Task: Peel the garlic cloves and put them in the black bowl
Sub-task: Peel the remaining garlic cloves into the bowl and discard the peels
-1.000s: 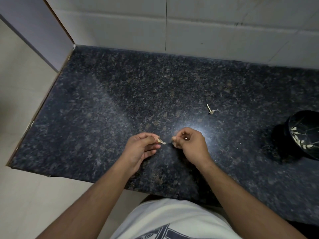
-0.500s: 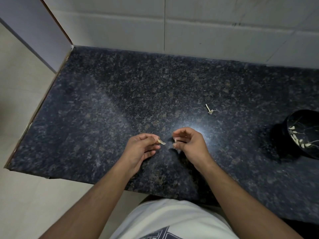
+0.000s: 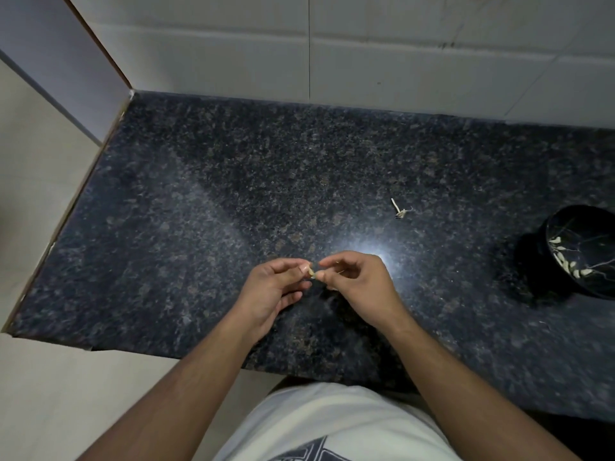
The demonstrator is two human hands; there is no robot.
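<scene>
A small pale garlic clove (image 3: 312, 273) is pinched between the fingertips of both hands just above the dark granite counter (image 3: 206, 207). My left hand (image 3: 271, 291) holds it from the left with thumb and forefinger. My right hand (image 3: 357, 282) pinches its right end, the fingertips of the two hands touching. Most of the clove is hidden by the fingers. The black bowl (image 3: 580, 251) stands at the right edge of the view, with several pale peeled cloves along its inner wall.
A scrap of garlic stem and skin (image 3: 400, 211) lies on the counter beyond my right hand. White tiled wall (image 3: 366, 54) runs along the back. The counter's left edge (image 3: 66, 214) and front edge drop to a pale floor.
My hands were a little apart, the clove in my left fingertips. They have come together, and my right fingertips now pinch the clove too.
</scene>
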